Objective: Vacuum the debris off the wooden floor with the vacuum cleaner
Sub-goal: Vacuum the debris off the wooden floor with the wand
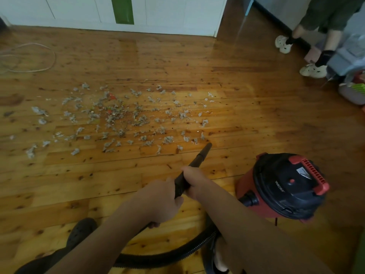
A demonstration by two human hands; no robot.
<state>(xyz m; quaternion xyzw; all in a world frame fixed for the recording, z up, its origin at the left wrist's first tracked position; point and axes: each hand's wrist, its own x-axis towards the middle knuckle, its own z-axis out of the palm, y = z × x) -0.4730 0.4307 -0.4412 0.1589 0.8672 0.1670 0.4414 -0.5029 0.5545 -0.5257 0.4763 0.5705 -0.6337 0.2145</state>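
Observation:
Grey fluff and small scraps of debris [122,117] lie scattered across the middle of the wooden floor [246,115]. Both my hands hold the black vacuum wand [198,158]. My left hand [158,200] grips its near end. My right hand [194,181] grips it a little farther up. The wand's open tip [209,145] points at the debris' near right edge, just short of the closest tufts. The red and black vacuum canister [284,186] stands on the floor to my right. Its ribbed black hose [177,252] curves under my arms.
A white cabinet [98,12] with a green stripe runs along the far wall. A thin pale cable [39,56] loops on the floor at far left. Another person's legs in pale shoes [314,71] stand at far right, beside bags and containers [351,91]. My dark shoe [81,234] is at bottom left.

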